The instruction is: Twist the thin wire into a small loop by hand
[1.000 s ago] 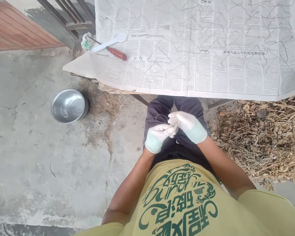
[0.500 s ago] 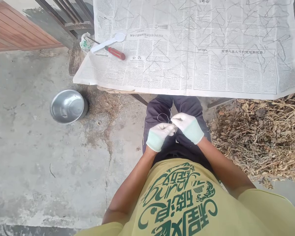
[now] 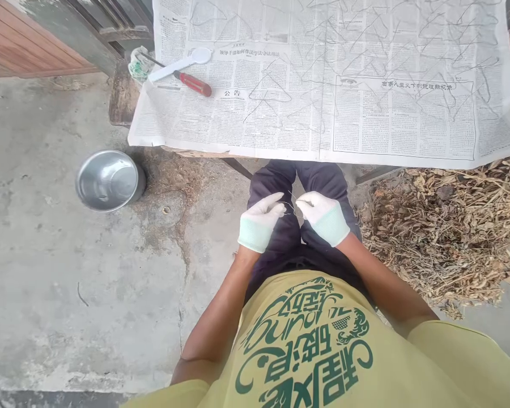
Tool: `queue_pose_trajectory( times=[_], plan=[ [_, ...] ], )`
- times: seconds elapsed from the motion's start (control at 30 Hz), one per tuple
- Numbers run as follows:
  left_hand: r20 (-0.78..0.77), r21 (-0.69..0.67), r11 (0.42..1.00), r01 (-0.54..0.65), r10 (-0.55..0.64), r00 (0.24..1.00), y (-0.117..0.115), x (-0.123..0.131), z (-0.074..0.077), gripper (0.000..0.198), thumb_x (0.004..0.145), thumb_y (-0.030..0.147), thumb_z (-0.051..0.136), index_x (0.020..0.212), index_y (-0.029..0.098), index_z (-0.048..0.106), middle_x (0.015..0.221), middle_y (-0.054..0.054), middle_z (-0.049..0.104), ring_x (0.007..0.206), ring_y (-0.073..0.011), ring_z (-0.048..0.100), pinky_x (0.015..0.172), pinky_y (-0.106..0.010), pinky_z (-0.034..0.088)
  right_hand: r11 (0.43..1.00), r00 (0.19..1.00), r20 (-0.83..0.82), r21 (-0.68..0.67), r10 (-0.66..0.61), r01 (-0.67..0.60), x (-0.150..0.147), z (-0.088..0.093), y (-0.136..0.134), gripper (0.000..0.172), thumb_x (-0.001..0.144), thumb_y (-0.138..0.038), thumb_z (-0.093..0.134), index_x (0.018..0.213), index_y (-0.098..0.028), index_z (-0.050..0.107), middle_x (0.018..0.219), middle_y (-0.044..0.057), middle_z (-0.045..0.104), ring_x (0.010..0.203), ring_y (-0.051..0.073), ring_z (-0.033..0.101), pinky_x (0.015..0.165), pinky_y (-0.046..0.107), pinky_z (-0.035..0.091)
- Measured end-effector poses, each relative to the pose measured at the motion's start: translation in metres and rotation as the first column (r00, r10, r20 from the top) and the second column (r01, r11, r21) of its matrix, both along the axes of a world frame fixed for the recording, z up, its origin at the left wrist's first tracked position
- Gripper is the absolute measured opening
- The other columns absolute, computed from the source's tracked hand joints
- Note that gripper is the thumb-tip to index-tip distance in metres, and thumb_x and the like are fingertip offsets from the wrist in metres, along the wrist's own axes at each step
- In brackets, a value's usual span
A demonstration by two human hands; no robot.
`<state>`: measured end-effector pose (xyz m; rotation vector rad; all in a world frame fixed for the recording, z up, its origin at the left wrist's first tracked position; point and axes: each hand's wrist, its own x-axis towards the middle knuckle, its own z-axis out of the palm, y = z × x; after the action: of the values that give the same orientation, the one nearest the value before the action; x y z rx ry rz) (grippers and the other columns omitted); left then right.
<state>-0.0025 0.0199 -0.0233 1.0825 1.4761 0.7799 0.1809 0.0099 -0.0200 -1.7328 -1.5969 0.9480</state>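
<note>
A thin, bent wire (image 3: 292,207) with a curved loop is held above my lap, between my two white-gloved hands. My right hand (image 3: 322,214) pinches it between thumb and fingertips. My left hand (image 3: 261,220) is just to the left, its thumb and fingers parted beside the loop; whether a fingertip touches the wire is too fine to make out. Beyond my knees, newspaper (image 3: 365,139) covers a table, with several thin bent wire shapes (image 3: 270,90) scattered over it, many to the right.
A red-handled screwdriver (image 3: 195,84) and a white plastic spoon (image 3: 200,55) lie at the table's left, near a crumpled white-green bag (image 3: 139,65). A metal pot (image 3: 110,181) stands on the concrete floor (image 3: 123,294). Dry leaves (image 3: 454,226) are heaped at right.
My hands have moved apart. The left went leftward and its fingers spread from their pinch, while the right keeps hold of the wire. The view has shifted slightly.
</note>
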Motion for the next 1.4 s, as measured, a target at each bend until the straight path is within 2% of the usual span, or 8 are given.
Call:
queue_pose_trajectory(
  times=[0.07,0.17,0.33,0.57,0.77,0.97,1.17,1.4],
  plan=[
    [-0.213,0.117,0.975,0.189,-0.161,0.964,0.001,0.0,0.005,0.035,0.086,0.023,0.069,0.121,0.026,0.075,0.107,-0.002,0.077,0.095,-0.0176,0.073,0.098,-0.033,0.056,0.998,0.999,-0.036,-0.057,-0.002,0.0,0.0,-0.001,0.0,0.021,0.096,-0.035,0.058,0.092,-0.023,0.075,0.075,-0.002,0.074,0.069,0.016,0.069,0.073,0.026,0.049],
    [-0.448,0.243,0.843,0.48,-0.341,0.826,0.003,0.0,0.012,0.032,0.086,0.023,0.073,0.117,0.026,0.076,0.119,-0.003,0.074,0.104,-0.0191,0.07,0.1,-0.032,0.054,0.997,0.999,-0.041,-0.081,-0.009,0.006,0.001,-0.003,0.001,0.022,0.096,-0.034,0.058,0.09,-0.022,0.075,0.073,-0.001,0.073,0.066,0.015,0.067,0.072,0.026,0.048],
    [-0.567,0.27,0.713,0.647,-0.425,0.705,0.007,0.002,0.016,0.013,0.09,0.031,0.07,0.093,0.023,0.08,0.104,-0.005,0.075,0.098,-0.021,0.069,0.093,-0.032,0.054,0.998,0.998,-0.06,-0.07,-0.004,0.0,-0.003,-0.003,0.002,0.021,0.094,-0.031,0.058,0.084,-0.022,0.075,0.09,0.001,0.076,0.082,0.017,0.069,0.077,0.027,0.048],
    [-0.57,0.231,0.712,0.663,-0.453,0.685,0.007,0.001,0.021,0.014,0.091,0.026,0.067,0.086,0.025,0.079,0.094,-0.003,0.074,0.092,-0.0201,0.067,0.088,-0.031,0.05,0.954,0.923,-0.376,-0.297,-0.083,-0.035,-0.002,0.004,0.001,0.025,0.086,-0.03,0.063,0.104,-0.019,0.077,0.062,-0.004,0.063,0.052,0.012,0.054,0.054,0.025,0.045],
    [-0.64,0.188,0.745,0.64,-0.401,0.656,0.004,0.001,0.014,0.027,0.095,0.03,0.063,0.071,0.022,0.074,0.077,-0.003,0.069,0.08,-0.0193,0.062,0.078,-0.032,0.045,0.997,0.985,-0.159,-0.048,-0.061,0.054,-0.003,-0.005,-0.007,0.033,0.09,-0.029,0.062,0.118,-0.023,0.078,0.086,0.001,0.076,0.074,0.016,0.067,0.081,0.03,0.056],
    [-0.689,0.165,0.772,0.613,-0.355,0.632,-0.008,0.008,0.01,0.046,0.099,0.033,0.055,0.055,0.021,0.06,0.062,-0.003,0.058,0.067,-0.0183,0.052,0.068,-0.035,0.037,0.989,0.994,-0.088,0.131,-0.061,0.073,-0.007,-0.015,-0.011,0.033,0.096,-0.03,0.057,0.123,-0.026,0.076,0.123,0.002,0.075,0.104,0.02,0.072,0.103,0.033,0.053],
    [-0.601,0.128,0.839,0.529,-0.358,0.714,-0.007,0.007,0.017,0.037,0.097,0.032,0.058,0.062,0.021,0.064,0.074,-0.003,0.067,0.078,-0.0181,0.057,0.073,-0.031,0.039,0.993,0.944,-0.323,-0.111,-0.069,0.035,-0.002,-0.009,-0.005,0.033,0.098,-0.034,0.055,0.122,-0.02,0.073,0.067,-0.002,0.066,0.062,0.015,0.062,0.073,0.03,0.055],
    [-0.531,0.076,0.858,0.509,-0.397,0.749,-0.002,0.003,0.026,0.043,0.096,0.032,0.054,0.055,0.02,0.057,0.063,-0.001,0.059,0.071,-0.0154,0.054,0.068,-0.029,0.039,0.984,0.868,-0.496,-0.163,-0.021,-0.069,0.009,0.007,-0.003,0.044,0.101,-0.054,0.047,0.09,-0.019,0.071,0.067,0.0,0.064,0.061,0.014,0.059,0.066,0.028,0.05]
  ],
)
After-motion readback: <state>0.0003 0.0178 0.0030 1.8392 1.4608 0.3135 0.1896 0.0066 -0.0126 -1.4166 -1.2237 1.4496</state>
